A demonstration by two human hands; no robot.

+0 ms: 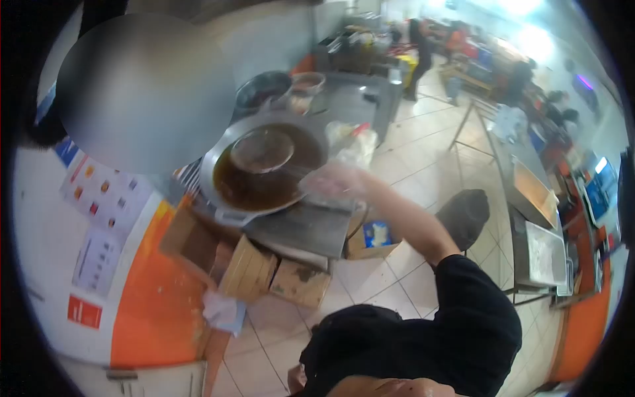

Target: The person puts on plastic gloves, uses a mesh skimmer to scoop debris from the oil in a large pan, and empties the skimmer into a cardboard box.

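My right hand (337,183) is closed around the handle of a round mesh skimmer (262,151), its arm stretched out over the counter. The skimmer's head is in or just above the brown liquid (254,188) in a wide metal pan (215,198); I cannot tell how deep it sits. Motion blurs the hand. Beside it lies a whitish plastic bag (354,145) with a red part. Low in the view, a small part of what seems to be my left hand (296,380) shows beside my black shirt, its fingers hidden.
Behind the pan stand a dark bowl (263,89) and a smaller container (307,83) on the metal counter (291,231). Open cardboard boxes (248,268) sit below. At right, a metal table (512,165) holds trays (546,255). A person (418,56) stands farther back.
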